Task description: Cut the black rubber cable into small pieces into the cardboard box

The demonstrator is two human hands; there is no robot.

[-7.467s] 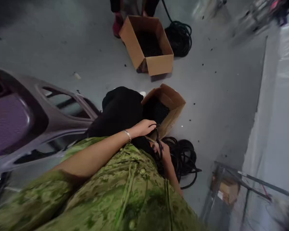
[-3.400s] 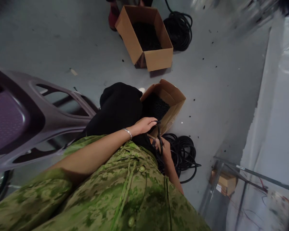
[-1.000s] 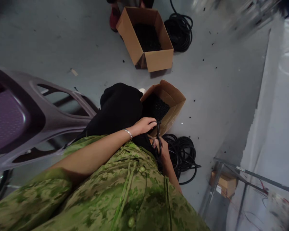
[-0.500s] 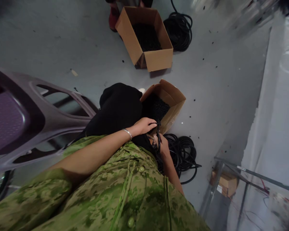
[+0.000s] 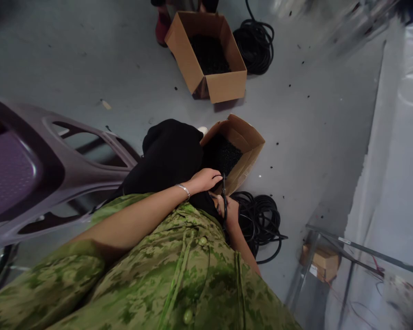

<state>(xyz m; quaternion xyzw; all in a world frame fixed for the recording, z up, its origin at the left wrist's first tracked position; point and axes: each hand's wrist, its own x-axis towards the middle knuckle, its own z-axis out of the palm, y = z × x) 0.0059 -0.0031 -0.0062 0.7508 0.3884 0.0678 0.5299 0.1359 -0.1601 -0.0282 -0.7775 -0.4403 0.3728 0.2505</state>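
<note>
My left hand (image 5: 205,179), with a silver bracelet at the wrist, is closed with its thumb and fingers pinched on a thin black hose end, mostly hidden. Just below it, my right hand (image 5: 230,211) is wrapped round a slim dark scissors-like tool (image 5: 224,195), whose tip points up to the left fingertips. Both hands are at the near edge of an open cardboard box (image 5: 249,137). Small black pieces (image 5: 229,156) fill its bottom. Beside my right hand, a loose coil of black hose (image 5: 266,215) lies on the floor.
A second cardboard box (image 5: 226,87) with black pieces stands ahead, a person's red shoe (image 5: 162,30) behind it and another black coil (image 5: 256,48) beside it. A purple-grey chair (image 5: 30,151) is at left. At right stand a metal frame (image 5: 330,238) and a small carton (image 5: 325,263).
My right hand and the dark tool have shifted slightly left, and the tool looks narrower at its tip. My left hand stays nearly in place.
</note>
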